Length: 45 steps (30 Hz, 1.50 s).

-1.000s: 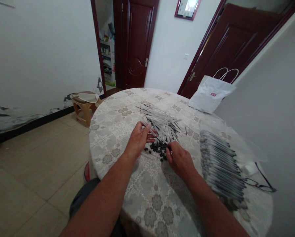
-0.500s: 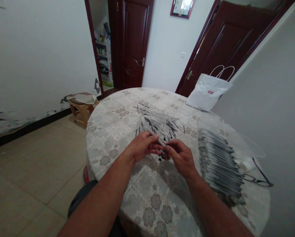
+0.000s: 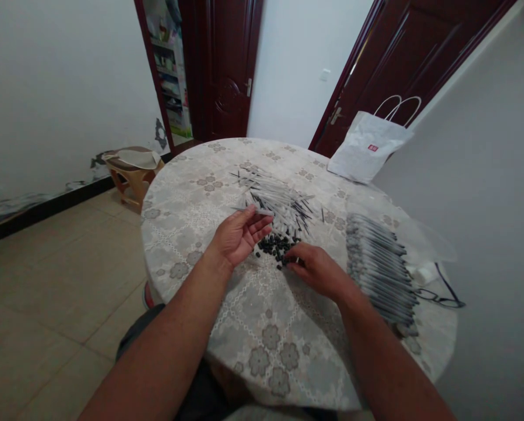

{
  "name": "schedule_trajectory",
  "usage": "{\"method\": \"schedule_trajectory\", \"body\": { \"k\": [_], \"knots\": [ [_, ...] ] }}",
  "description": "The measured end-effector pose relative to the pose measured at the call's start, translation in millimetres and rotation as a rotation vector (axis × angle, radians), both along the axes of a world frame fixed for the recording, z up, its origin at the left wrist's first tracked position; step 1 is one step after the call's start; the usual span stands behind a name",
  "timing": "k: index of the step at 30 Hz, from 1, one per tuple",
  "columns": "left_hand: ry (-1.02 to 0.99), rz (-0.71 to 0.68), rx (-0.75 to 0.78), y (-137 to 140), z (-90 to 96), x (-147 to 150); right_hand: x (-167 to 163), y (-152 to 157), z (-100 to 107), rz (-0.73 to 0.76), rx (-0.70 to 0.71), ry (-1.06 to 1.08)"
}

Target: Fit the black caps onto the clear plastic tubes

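Observation:
My left hand (image 3: 239,237), palm turned up, pinches a thin translucent pen tube (image 3: 263,212) between thumb and fingers. Below its fingers lies a heap of small black caps (image 3: 274,244). My right hand (image 3: 318,268) reaches down at the right edge of this heap with its fingertips drawn together; whether a cap is between them is hidden. Just beyond both hands spreads a loose pile of pen tubes (image 3: 276,192), pale with dark ends. To the right, many grey assembled pens (image 3: 382,272) lie stacked side by side.
All this is on a round table with a patterned cloth (image 3: 180,234). A white paper bag (image 3: 367,146) stands at the back right. Eyeglasses (image 3: 446,301) lie at the right edge, near clear plastic (image 3: 428,240). A stool (image 3: 132,172) is on the floor at left.
My hands have come apart. The left has moved left and up with the tube; the right has let go of the tube and lowered to the black caps, now uncovered. The view has tilted down slightly.

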<state>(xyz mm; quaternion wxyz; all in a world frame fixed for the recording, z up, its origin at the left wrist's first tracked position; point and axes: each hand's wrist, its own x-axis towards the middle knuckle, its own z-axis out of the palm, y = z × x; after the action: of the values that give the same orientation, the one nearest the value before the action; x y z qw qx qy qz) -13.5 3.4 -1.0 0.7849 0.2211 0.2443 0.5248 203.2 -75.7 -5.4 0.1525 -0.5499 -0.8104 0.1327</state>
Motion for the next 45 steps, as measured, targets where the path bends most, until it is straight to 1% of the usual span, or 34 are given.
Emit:
{"method": "schedule_trajectory", "body": {
  "k": [3,6,9,11,13,14,16,18,20,21,23,25,30,45],
  "knots": [
    [0.003,-0.007,0.019,-1.7,-1.2,2.0,-12.3,-3.5,-4.0,0.036,-0.029,-0.149],
    [0.012,-0.01,0.037,-2.9,-1.9,2.9,-24.3,-5.0,-8.2,0.009,-0.036,-0.276],
    [0.031,-0.019,0.045,-3.6,-2.2,3.1,-29.6,-4.9,-10.6,-0.014,-0.021,-0.315],
    [0.039,-0.031,0.051,-4.2,-2.2,3.2,-29.9,-4.7,-11.0,0.003,0.007,-0.238],
    [0.045,-0.045,0.062,-5.1,-2.2,3.5,-29.1,-4.3,-11.2,0.013,0.043,-0.071],
    [0.047,-0.053,0.066,-5.6,-2.2,3.7,-28.7,-3.8,-11.6,-0.005,0.057,0.041],
    [0.052,-0.072,0.073,-6.6,-2.3,4.3,-28.2,-2.1,-13.5,-0.088,0.065,0.326],
    [0.058,-0.099,0.082,-7.6,-2.5,5.0,-28.6,0.4,-16.5,-0.193,0.032,0.649],
    [0.07,-0.125,0.095,-8.3,-2.9,5.8,-29.8,2.8,-19.1,-0.274,-0.007,0.922],
    [0.078,-0.14,0.102,-8.6,-3.2,6.2,-30.5,3.8,-19.9,-0.299,-0.017,1.018],
    [0.095,-0.167,0.111,-8.8,-4.2,6.9,-32.1,5.0,-20.2,-0.33,-0.01,1.128],
    [0.109,-0.192,0.117,-8.8,-5.5,7.6,-33.3,5.4,-19.8,-0.346,0.008,1.178],
    [0.119,-0.241,0.14,-8.7,-8.6,9.0,-33.7,5.6,-20.7,-0.391,0.048,1.227],
    [0.118,-0.258,0.155,-11.0,-7.6,10.8,-33.1,8.5,-24.6,-0.378,0.064,1.173]
  ]
}}
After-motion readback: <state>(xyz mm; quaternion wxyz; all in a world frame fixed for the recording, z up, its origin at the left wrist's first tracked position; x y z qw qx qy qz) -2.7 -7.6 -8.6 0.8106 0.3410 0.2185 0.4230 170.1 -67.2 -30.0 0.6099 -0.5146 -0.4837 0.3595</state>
